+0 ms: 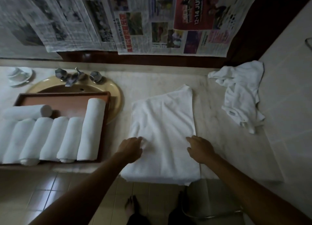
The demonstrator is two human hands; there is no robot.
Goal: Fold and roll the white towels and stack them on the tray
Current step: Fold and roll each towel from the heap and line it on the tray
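Near edge: flat folded white towel point(163, 135) on pale marble surface point(224, 140), front hem hanging slightly over the edge. L hand point(130, 148) on towel's left side, fingers point(140, 140) bent, look to be bunching a bit of cloth, can't tell for sure (blurred). R hand point(200, 148) on towel's right edge, fingers point(190, 139) loosely curved, resting on cloth, no pinch seen.

Left: brown wooden tray point(64, 98) w/ row of white rolled towels point(50, 138) side by side, one more roll point(27, 112) lying crosswise behind them. Tray sits partly over tan oval sink point(116, 93).

Right, further back: crumpled white towel point(239, 96), well apart from the flat one.

Far: chrome taps point(77, 76), white cup + saucer point(19, 76) at left, newspaper sheets point(118, 20) on wall.
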